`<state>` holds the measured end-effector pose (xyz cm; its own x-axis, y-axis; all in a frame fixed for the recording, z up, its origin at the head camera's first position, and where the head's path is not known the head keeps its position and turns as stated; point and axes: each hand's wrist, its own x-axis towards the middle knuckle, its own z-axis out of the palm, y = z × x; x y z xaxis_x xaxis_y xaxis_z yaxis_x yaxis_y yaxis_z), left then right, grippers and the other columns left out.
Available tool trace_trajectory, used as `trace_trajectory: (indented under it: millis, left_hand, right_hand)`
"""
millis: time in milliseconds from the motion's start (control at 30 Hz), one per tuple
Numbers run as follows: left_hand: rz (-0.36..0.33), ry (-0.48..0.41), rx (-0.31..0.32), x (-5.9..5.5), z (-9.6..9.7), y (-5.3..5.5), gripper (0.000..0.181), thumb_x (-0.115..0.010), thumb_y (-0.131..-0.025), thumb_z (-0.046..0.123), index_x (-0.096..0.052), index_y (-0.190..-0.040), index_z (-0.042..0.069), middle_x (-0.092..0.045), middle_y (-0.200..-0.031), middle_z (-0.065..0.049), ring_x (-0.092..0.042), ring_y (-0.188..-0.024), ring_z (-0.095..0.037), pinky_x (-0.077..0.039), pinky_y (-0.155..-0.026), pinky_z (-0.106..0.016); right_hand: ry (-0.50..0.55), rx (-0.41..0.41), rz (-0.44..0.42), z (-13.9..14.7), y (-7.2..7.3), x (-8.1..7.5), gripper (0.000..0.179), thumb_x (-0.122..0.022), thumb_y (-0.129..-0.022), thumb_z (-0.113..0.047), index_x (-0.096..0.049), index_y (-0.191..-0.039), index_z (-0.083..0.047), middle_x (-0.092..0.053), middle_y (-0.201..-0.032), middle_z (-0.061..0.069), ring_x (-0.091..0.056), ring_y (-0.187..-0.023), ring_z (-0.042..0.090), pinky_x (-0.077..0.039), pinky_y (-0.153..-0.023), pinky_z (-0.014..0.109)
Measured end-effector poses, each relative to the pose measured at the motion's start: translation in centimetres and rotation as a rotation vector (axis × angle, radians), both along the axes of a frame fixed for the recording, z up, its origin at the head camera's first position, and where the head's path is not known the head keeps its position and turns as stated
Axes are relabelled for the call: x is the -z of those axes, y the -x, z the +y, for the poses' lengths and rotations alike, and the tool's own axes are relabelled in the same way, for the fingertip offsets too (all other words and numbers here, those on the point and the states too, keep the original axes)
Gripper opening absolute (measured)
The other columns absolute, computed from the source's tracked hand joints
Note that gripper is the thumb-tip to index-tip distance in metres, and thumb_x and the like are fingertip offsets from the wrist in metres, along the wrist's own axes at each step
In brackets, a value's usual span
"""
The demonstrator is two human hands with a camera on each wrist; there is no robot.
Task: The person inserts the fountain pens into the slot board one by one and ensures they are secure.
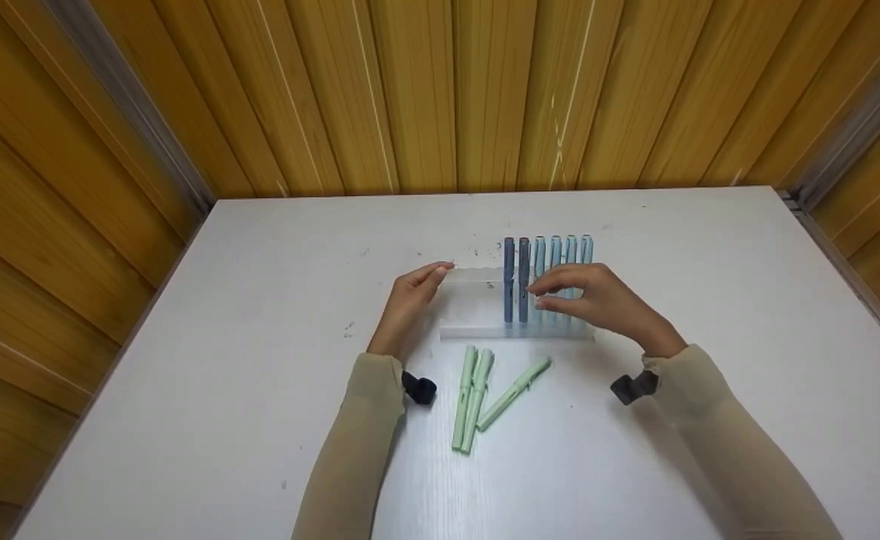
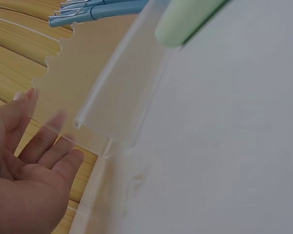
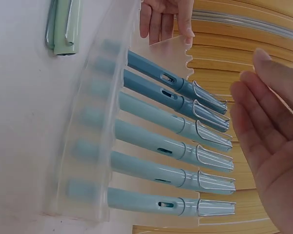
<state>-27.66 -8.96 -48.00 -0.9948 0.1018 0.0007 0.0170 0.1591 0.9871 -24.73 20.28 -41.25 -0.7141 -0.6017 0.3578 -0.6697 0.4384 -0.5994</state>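
Beige sleeves (image 1: 349, 457) enter at the lower edge; past them, lower centre, three green pens (image 1: 477, 401) lie loose on the table (image 1: 222, 375). Right of centre, the right hand (image 1: 597, 300) has thumb and fingertips apart, empty, before the clear rack (image 1: 462, 332), whose slots hold two dark blue pens (image 1: 524, 277) and four light blue pens (image 1: 556, 249). The left hand (image 1: 409, 296) pinches its left corner; steady support there should keep pens from shifting.
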Motion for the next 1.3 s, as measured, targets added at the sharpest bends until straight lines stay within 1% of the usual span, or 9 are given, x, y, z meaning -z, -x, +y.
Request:
trace_trajectory:
  millis: [200,367,467,700,767,900,967,1133,1300]
  left_hand:
    - [-0.023,-0.002,-0.003,0.1,0.0,0.1,0.036,-0.057,-0.094,0.045,-0.068,-0.120,0.022,-0.059,-0.134,0.005,-0.048,-0.132,-0.015,-0.037,-0.111,-0.040]
    - [-0.018,0.001,-0.006,0.1,0.0,0.1,0.035,-0.057,-0.094,0.045,-0.068,-0.119,0.023,-0.060,-0.133,0.005,-0.049,-0.130,-0.014,-0.038,-0.110,-0.039]
    - [-0.012,0.001,-0.002,0.1,0.0,0.0,0.034,-0.056,-0.095,0.045,-0.068,-0.119,0.024,-0.060,-0.133,0.005,-0.049,-0.130,-0.014,-0.038,-0.110,-0.038]
    - [-0.002,0.006,0.006,0.0,0.0,-0.1,0.035,-0.056,-0.095,0.045,-0.068,-0.119,0.023,-0.061,-0.131,0.005,-0.049,-0.131,-0.014,-0.037,-0.111,-0.038]
    - [-0.009,0.001,0.010,-0.4,0.1,-0.4,0.035,-0.055,-0.096,0.043,-0.068,-0.120,0.020,-0.061,-0.132,0.003,-0.048,-0.132,-0.015,-0.036,-0.112,-0.038]
    - [-0.016,-0.013,0.014,-0.4,0.1,-0.4,0.037,-0.056,-0.096,0.042,-0.067,-0.122,0.017,-0.061,-0.132,0.002,-0.049,-0.131,-0.015,-0.036,-0.112,-0.039]
    - [-0.014,-0.016,0.017,-0.5,0.2,-0.4,0.039,-0.055,-0.097,0.041,-0.066,-0.123,0.015,-0.061,-0.132,0.001,-0.049,-0.131,-0.015,-0.036,-0.112,-0.039]
    - [-0.002,-0.024,0.010,0.0,0.1,-0.1,0.038,-0.056,-0.096,0.042,-0.067,-0.122,0.016,-0.062,-0.130,0.003,-0.049,-0.130,-0.013,-0.036,-0.111,-0.038]
    - [0.007,-0.014,0.000,0.0,0.1,-0.1,0.035,-0.056,-0.096,0.043,-0.068,-0.120,0.019,-0.062,-0.131,0.003,-0.049,-0.131,-0.015,-0.036,-0.112,-0.039]
  right_hand:
    - [-0.102,-0.129,-0.150,0.8,-0.4,0.9,0.025,-0.073,-0.085,-0.018,-0.073,-0.108,-0.007,-0.072,-0.107,0.010,-0.068,-0.100,0.020,-0.056,-0.087,0.034]
    - [-0.177,-0.169,-0.313,1.2,-0.7,1.8,0.032,-0.074,-0.085,-0.020,-0.071,-0.113,-0.005,-0.070,-0.113,0.012,-0.066,-0.105,0.022,-0.053,-0.092,0.039]
    - [-0.220,-0.192,-0.366,1.3,-0.9,2.3,0.033,-0.075,-0.084,-0.019,-0.071,-0.114,-0.006,-0.070,-0.115,0.011,-0.065,-0.107,0.023,-0.052,-0.094,0.041]
    - [-0.292,-0.230,-0.361,1.5,-1.1,3.3,0.032,-0.074,-0.084,-0.018,-0.071,-0.114,-0.008,-0.071,-0.114,0.007,-0.065,-0.107,0.024,-0.052,-0.094,0.042]
    - [-0.320,-0.224,-0.369,1.4,-1.1,3.4,0.032,-0.074,-0.084,-0.016,-0.071,-0.115,-0.009,-0.071,-0.114,0.006,-0.066,-0.106,0.023,-0.051,-0.094,0.041]
    - [-0.372,-0.188,-0.396,1.3,-1.4,3.7,0.032,-0.074,-0.084,-0.017,-0.071,-0.116,-0.014,-0.071,-0.114,0.001,-0.065,-0.105,0.019,-0.051,-0.095,0.040]
    - [-0.377,-0.180,-0.404,1.2,-1.5,3.8,0.032,-0.075,-0.084,-0.019,-0.071,-0.116,-0.015,-0.070,-0.114,0.000,-0.064,-0.104,0.018,-0.051,-0.095,0.041]
    - [-0.363,-0.179,-0.409,1.0,-1.6,3.9,0.034,-0.076,-0.082,-0.018,-0.071,-0.115,-0.014,-0.070,-0.113,0.000,-0.064,-0.103,0.017,-0.052,-0.094,0.039]
    - [-0.375,-0.185,-0.369,0.6,-1.6,4.0,0.034,-0.077,-0.081,-0.014,-0.071,-0.114,-0.013,-0.070,-0.110,-0.001,-0.064,-0.101,0.016,-0.053,-0.092,0.036]
